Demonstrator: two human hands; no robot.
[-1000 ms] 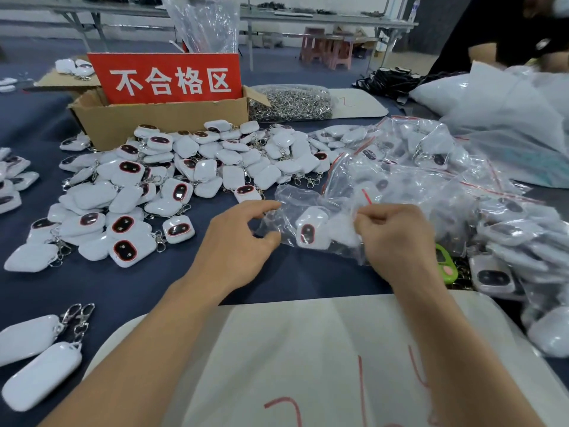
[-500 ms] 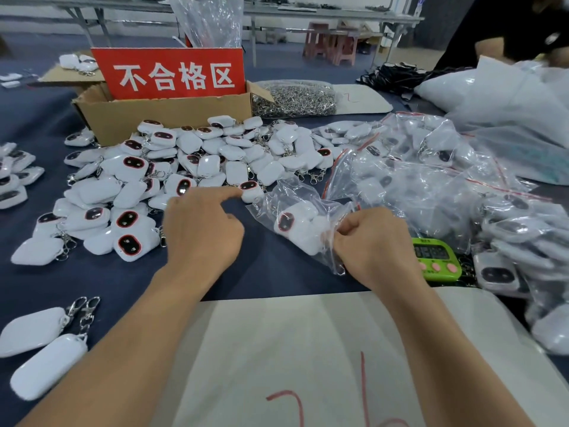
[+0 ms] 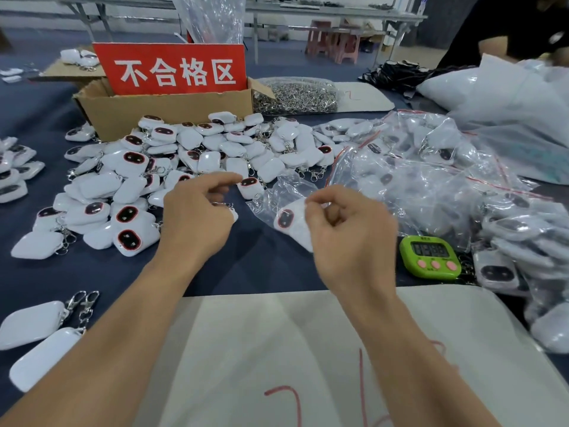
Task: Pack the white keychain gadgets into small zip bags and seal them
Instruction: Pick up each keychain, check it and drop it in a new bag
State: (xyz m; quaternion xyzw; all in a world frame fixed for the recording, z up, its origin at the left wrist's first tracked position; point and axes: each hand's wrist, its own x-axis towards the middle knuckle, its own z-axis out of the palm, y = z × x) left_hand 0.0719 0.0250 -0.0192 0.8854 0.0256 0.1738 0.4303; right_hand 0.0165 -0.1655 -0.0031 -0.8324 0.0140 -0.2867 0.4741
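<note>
A heap of white keychain gadgets [image 3: 191,167] lies on the blue table. My left hand [image 3: 197,220] is at the heap's near edge, with its fingers curled round one white gadget [image 3: 233,214] whose key ring peeks out. My right hand [image 3: 348,232] pinches the top edge of a small clear zip bag [image 3: 277,195]. That bag holds a white gadget [image 3: 288,220] with a dark oval face. A mound of filled zip bags [image 3: 431,186] lies to the right.
A cardboard box [image 3: 166,110] with a red sign stands behind the heap, beside a bag of metal clasps [image 3: 295,94]. A green timer [image 3: 429,257] sits right of my right hand. A white sheet [image 3: 277,349] covers the near edge. Another person [image 3: 508,29] works at the far right.
My left hand left the bag, moved left to the heap and closed on a gadget. My right hand kept hold of the bag and drew it slightly nearer.
</note>
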